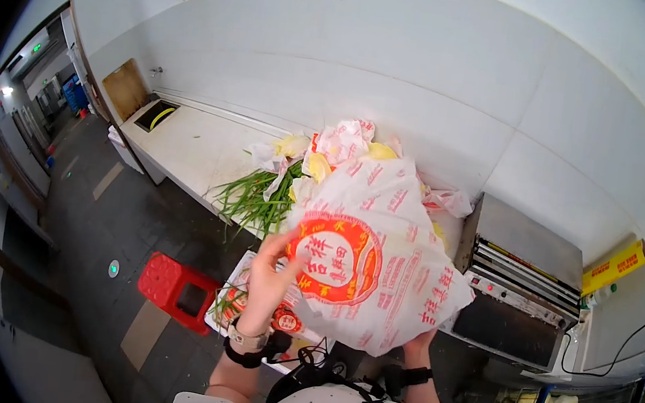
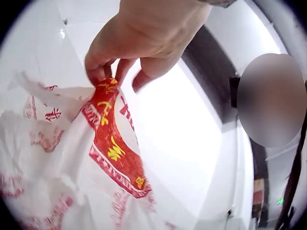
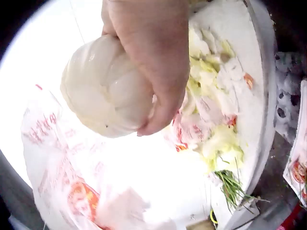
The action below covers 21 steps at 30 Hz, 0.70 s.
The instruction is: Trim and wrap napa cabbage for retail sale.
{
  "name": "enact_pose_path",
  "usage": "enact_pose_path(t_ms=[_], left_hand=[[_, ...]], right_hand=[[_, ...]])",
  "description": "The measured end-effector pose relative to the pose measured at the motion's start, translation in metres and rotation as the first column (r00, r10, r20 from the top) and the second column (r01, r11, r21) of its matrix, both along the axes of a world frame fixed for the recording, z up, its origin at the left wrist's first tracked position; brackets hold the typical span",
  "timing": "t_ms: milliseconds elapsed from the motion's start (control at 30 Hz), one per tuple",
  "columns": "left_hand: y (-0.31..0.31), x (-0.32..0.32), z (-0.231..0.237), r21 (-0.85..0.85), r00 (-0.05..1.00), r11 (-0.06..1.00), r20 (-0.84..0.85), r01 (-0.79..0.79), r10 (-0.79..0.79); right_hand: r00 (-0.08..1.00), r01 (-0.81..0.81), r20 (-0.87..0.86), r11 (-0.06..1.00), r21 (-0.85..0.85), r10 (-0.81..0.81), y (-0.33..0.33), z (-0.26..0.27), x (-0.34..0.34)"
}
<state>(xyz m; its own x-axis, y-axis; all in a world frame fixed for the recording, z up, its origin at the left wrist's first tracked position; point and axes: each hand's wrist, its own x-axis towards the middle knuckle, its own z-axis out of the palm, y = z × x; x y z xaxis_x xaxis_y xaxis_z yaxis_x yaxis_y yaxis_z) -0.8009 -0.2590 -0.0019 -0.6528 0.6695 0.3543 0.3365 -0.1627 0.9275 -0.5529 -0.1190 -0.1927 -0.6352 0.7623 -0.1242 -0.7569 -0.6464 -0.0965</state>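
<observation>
Cannot see the gripped napa cabbage [image 3: 103, 91] in the head view, behind the printed wrapper [image 1: 394, 251]; can see only part of the right hand [image 1: 420, 343] there. Cannot read the wrapper's smallest print [image 1: 392, 285].

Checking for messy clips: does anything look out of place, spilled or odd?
Yellowish leaves lie loose among crumpled bags on the counter, and green stalks poke past its edge, so it looks untidy. The cabbage in the right hand shows no plain damage.

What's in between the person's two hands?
A big white bag with red printing! In the head view, it spreads between the left hand and the right hand.
</observation>
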Motion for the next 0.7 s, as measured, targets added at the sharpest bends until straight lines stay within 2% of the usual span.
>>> enact_pose_path(t_ms=[33,67,100,133,167,200,267,300,333,367,400,433,467,500,533,633,667,700], left_hand=[[-0.001,-0.003,-0.016,-0.13,0.977,0.991,-0.214,-0.029,0.0],[-0.001,-0.009,-0.034,-0.252,0.908,0.964,-0.417,-0.08,-0.034],[0.0,-0.021,-0.062,-0.377,0.924,0.898,-0.209,0.226,-0.32],[-0.003,-0.021,-0.081,-0.568,0.917,0.796,-0.168,0.211,-0.363],[-0.004,-0.03,-0.119,-0.754,0.868,0.629,-0.173,0.188,-0.466],[-0.006,-0.041,-0.147,-0.894,0.807,0.429,-0.155,0.131,-0.571],[-0.006,-0.05,-0.133,-0.719,0.883,0.656,-0.129,0.23,-0.451],[-0.008,-0.058,-0.129,-0.61,0.91,0.744,-0.085,0.275,-0.406],[-0.002,-0.074,-0.119,-0.504,0.922,0.773,0.182,0.385,-0.341],[0.003,-0.089,-0.109,-0.346,0.85,0.829,0.458,0.44,-0.26],[0.008,-0.105,-0.1,-0.201,0.717,0.888,0.672,0.414,-0.183],[0.007,-0.125,-0.097,-0.032,0.699,0.91,0.652,0.412,-0.294],[0.012,-0.137,-0.08,0.011,0.758,0.936,0.584,0.352,-0.292],[0.018,-0.162,-0.076,0.061,0.737,0.938,0.602,0.342,-0.308],[0.025,-0.163,-0.051,0.111,0.76,0.914,0.521,0.39,-0.387],[0.077,-0.247,-0.055,0.043,0.935,0.97,0.262,0.238,-0.241],[0.096,-0.251,-0.043,-0.035,0.981,0.98,0.017,0.194,-0.193],[0.118,-0.256,-0.031,-0.077,0.968,0.989,-0.208,0.129,-0.142]], right_hand=[[0.998,0.03,0.051,0.999,0.017,-0.03,0.005,-0.001,0.002],[1.0,0.016,-0.004,0.999,0.039,-0.016,0.01,0.003,0.004],[0.998,0.009,-0.057,0.998,0.056,-0.005,0.013,0.01,0.007],[0.995,0.08,0.043,0.991,0.103,-0.085,0.018,-0.003,0.012],[0.976,0.141,0.147,0.978,0.151,-0.164,0.023,-0.015,0.015],[0.991,-0.063,-0.121,0.992,-0.113,0.049,0.006,0.034,0.018],[0.976,-0.096,-0.198,0.995,-0.029,0.089,0.012,0.044,0.021],[0.979,-0.084,-0.185,0.996,-0.011,0.08,0.012,0.05,0.022],[0.984,-0.068,-0.164,0.998,0.003,0.068,0.011,0.057,0.024],[0.989,-0.055,-0.133,0.998,0.02,0.058,0.01,0.062,0.029],[0.991,-0.038,-0.126,0.997,0.063,0.046,0.011,0.067,0.033],[0.993,-0.024,-0.115,0.994,0.11,0.037,0.012,0.072,0.036],[0.994,-0.013,-0.106,0.987,0.157,0.03,0.013,0.076,0.041],[0.997,0.021,-0.073,0.988,0.155,-0.009,0.013,0.08,0.047],[0.998,0.05,-0.045,0.987,0.153,-0.044,0.012,0.083,0.052],[0.982,0.177,0.022,0.961,0.211,-0.186,0.005,0.104,0.061],[0.973,0.216,0.034,0.949,0.228,-0.23,0.003,0.11,0.063],[0.961,0.254,0.046,0.936,0.245,-0.273,0.001,0.116,0.066]])
